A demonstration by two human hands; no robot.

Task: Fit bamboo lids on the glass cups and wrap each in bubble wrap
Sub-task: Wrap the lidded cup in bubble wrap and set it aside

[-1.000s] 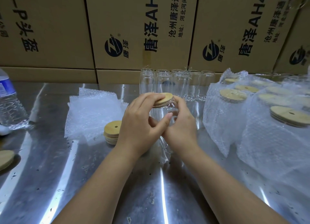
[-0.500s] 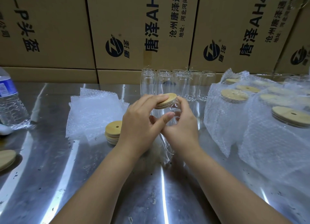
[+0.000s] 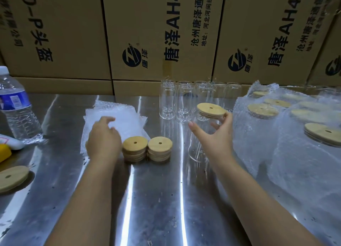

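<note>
Fingers of our right hand (image 3: 216,137) curled around a lidded glass cup (image 3: 201,135) standing on the steel surface (image 3: 156,199), its bamboo lid (image 3: 211,109) seated on top. Our left hand (image 3: 103,138) reached palm-down, fingers loosely spread and holding nothing, over the bubble wrap stack (image 3: 118,116) beside two lid stacks (image 3: 146,149).

The left hand (image 3: 103,140) has let go of the lidded glass cup (image 3: 201,135) and moved to the lower edge of the bubble wrap stack (image 3: 114,118), left of centre, fingers loosely spread. That uncovers two stacks of bamboo lids (image 3: 146,149). The bamboo lid (image 3: 211,109), tilted earlier, now sits level on the cup, gripped by the right hand (image 3: 215,137) alone.
</note>
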